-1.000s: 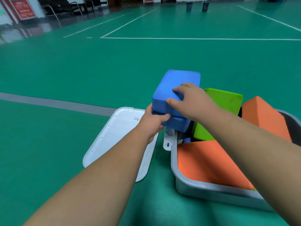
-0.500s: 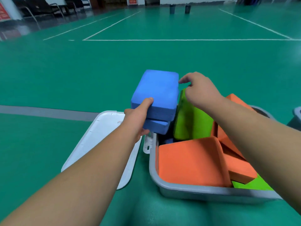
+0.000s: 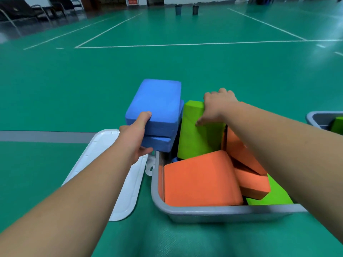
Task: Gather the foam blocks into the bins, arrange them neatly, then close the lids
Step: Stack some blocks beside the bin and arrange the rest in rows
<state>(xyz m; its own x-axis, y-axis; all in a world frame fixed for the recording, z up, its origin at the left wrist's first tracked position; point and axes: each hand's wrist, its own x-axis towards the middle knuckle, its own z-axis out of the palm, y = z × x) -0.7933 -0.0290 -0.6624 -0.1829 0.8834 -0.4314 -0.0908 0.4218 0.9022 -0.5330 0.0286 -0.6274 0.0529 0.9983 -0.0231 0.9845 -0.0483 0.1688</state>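
A grey bin (image 3: 213,212) on the green floor holds jumbled foam blocks: a big orange block (image 3: 200,180) at the front, more orange ones (image 3: 248,164) on the right, and a green block (image 3: 198,134) standing on end. My left hand (image 3: 135,138) grips two stacked blue blocks (image 3: 157,106) at the bin's far left corner, thumb on the upper one. My right hand (image 3: 215,106) grasps the top of the upright green block. The bin's white lid (image 3: 104,164) lies flat on the floor to the left.
A second grey bin (image 3: 319,117) with a green block inside shows at the right edge. Two dark containers (image 3: 186,9) stand far off on the court. Chairs line the back left wall. Open green floor surrounds the bins.
My right hand left the blue blocks, moved right and closed on the upright green block. My left hand kept hold of the blue stack.
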